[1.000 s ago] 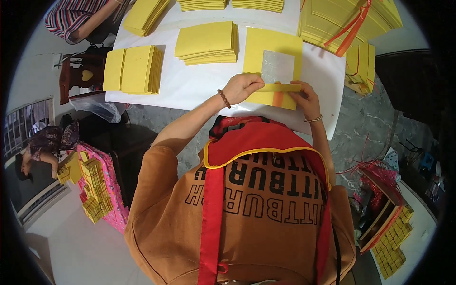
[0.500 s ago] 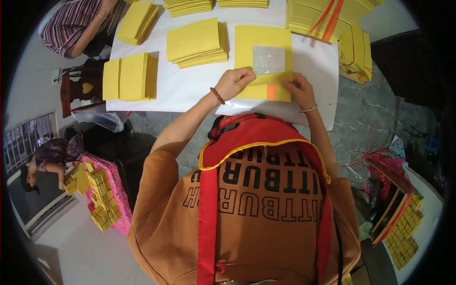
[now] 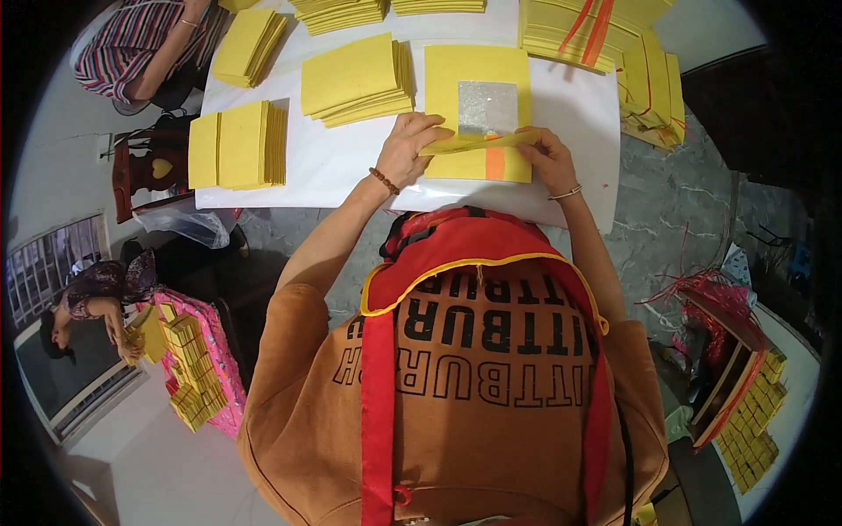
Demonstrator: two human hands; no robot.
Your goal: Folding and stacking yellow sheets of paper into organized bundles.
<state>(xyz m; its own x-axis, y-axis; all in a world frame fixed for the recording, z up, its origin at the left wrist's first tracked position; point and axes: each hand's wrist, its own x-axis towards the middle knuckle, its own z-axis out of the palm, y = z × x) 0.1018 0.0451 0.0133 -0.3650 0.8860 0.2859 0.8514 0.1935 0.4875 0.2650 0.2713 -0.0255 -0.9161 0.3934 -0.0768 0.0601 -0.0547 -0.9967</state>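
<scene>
A yellow paper sheet with a silvery square lies on the white-covered table in front of me. Across its near part a narrow yellow paper fold is raised, and an orange patch shows just below it. My left hand grips the left end of this fold, fingers bent over it. At the right end, my right hand pinches the paper between thumb and fingers. Whether the fold belongs to the same sheet or to one on top, I cannot tell.
Stacks of folded yellow paper stand left of the sheet, with another stack near the table's left edge. Bundles with red ribbons sit at the far right. One person in stripes is at far left; another person handles yellow paper beyond.
The paper fold between my hands has lifted and narrowed into a raised strip. My left hand has shifted slightly left and its fingers have spread over the fold's end.
</scene>
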